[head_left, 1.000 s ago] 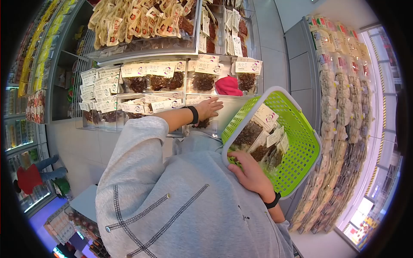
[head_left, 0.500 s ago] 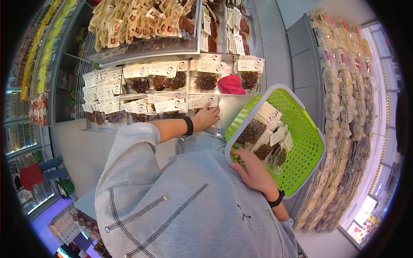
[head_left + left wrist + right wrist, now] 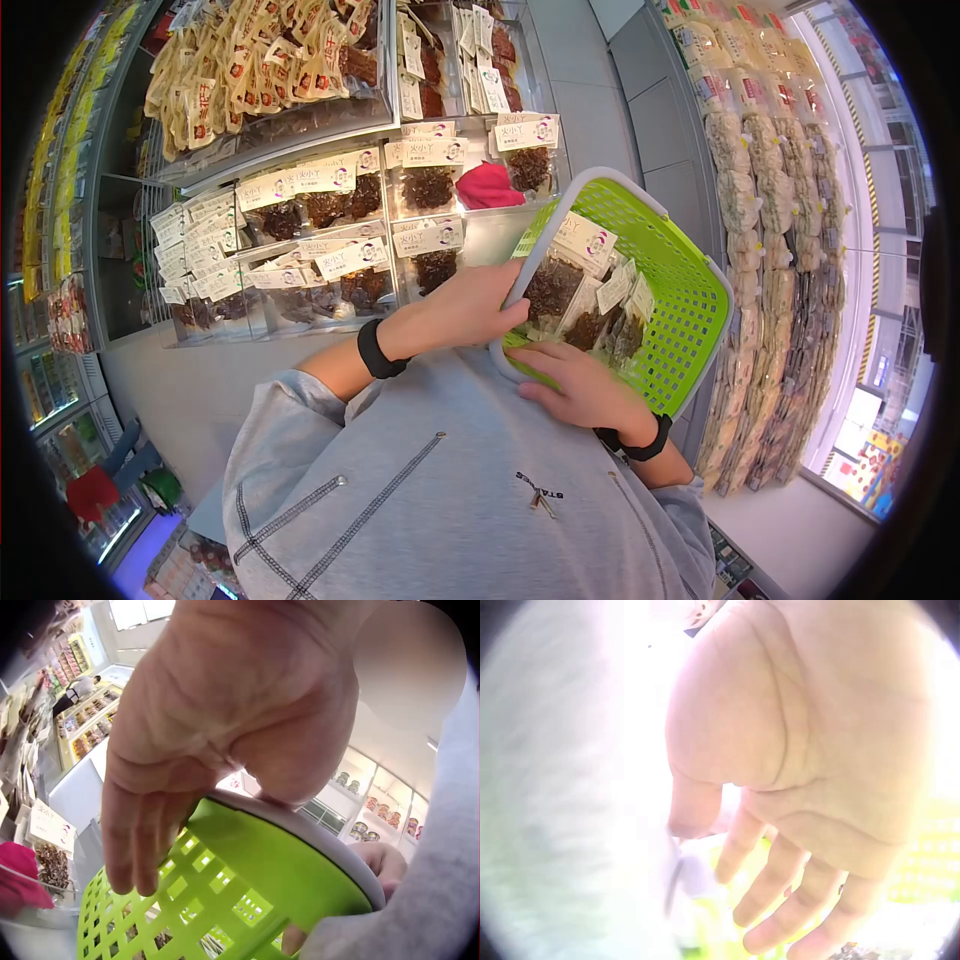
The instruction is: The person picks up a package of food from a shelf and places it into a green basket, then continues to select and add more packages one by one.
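Note:
A green plastic basket (image 3: 686,318) with a grey rim tilts toward me in the head view. Inside it lie several clear packets of dark brown food (image 3: 552,288) with white header cards. My left hand (image 3: 465,310) grips the basket's left rim; the left wrist view shows its fingers (image 3: 124,847) straight down the outer wall and the thumb over the rim. My right hand (image 3: 585,393) holds the near rim, fingers inside and thumb outside. In the overexposed right wrist view those fingers (image 3: 769,889) spread only slightly bent.
Clear display bins beyond the left hand hold similar carded packets (image 3: 427,185) and a red cloth (image 3: 489,186). Cream-wrapped snacks (image 3: 260,70) fill a bin farther back. Hanging packs (image 3: 765,230) line the right side. A person in red (image 3: 92,494) is at lower left.
My left hand has left the carded packets in the front bin and moved right onto the basket rim, empty of any packet. The head view has shifted; my right hand stays at the basket.

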Available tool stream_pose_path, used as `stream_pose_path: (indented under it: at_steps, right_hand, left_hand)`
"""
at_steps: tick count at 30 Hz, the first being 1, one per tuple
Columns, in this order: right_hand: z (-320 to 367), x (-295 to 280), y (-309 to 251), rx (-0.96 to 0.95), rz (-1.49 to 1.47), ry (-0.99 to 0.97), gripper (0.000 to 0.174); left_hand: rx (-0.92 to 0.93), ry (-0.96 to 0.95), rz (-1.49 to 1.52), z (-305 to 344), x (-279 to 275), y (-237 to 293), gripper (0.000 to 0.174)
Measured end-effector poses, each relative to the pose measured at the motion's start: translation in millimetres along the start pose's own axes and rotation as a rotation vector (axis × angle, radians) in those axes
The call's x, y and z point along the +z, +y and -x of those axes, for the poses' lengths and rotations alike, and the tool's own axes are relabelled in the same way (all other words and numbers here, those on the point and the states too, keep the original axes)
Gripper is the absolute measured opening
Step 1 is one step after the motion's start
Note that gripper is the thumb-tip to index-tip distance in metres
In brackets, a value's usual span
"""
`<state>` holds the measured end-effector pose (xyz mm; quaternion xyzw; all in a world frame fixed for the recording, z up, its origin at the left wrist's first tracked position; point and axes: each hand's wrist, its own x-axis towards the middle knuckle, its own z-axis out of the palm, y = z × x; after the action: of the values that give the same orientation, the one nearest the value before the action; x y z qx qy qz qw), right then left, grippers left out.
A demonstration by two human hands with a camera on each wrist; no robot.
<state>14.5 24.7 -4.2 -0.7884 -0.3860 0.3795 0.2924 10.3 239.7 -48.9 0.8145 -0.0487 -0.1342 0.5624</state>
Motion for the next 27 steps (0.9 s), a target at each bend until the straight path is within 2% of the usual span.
stream_pose_path:
  at_steps: [1,2,5,8,11,14,17,20,23,24,27]
  right_hand:
    - [1,-12,4,0.017,0.005,-0.037,0.043]
    - [0,-23,8,0.032,0.007,-0.075,0.045]
    - [-17,-41,43,0.3,-0.065,0.148,0.055]
    - [-34,-32,88,0.091,0.231,0.259,0.064]
    - [-47,-20,98,0.266,0.378,0.232,0.063]
    - [-48,-27,91,0.393,0.314,0.017,0.043]
    - [-33,-37,85,0.306,0.31,0.134,0.016]
    - [-17,-60,55,0.26,0.096,0.405,0.002]
    - [-6,-66,51,-0.03,0.081,0.794,0.01]
    - [0,-67,60,-0.035,0.017,0.741,0.025]
    - [-2,-54,61,0.113,0.18,0.486,0.034]
  left_hand:
    - [-0.114,-0.136,0.026,1,-2,0,0.044]
    - [-0.117,-0.114,-0.012,3,-2,1,0.041]
    - [0.009,-0.07,-0.03,3,4,-14,0.041]
    - [-0.038,-0.05,0.007,7,4,-7,0.04]
    - [-0.026,-0.024,-0.031,9,8,-12,0.04]
    - [0.011,0.024,-0.008,10,11,-16,0.033]
    - [-0.001,0.008,0.013,10,9,-15,0.034]
    - [0.036,0.014,0.043,10,8,-13,0.036]
    - [0.009,0.003,0.041,9,8,-16,0.038]
    - [0.014,0.007,0.051,8,8,-17,0.038]
    - [0.03,0.011,0.068,9,10,-20,0.039]
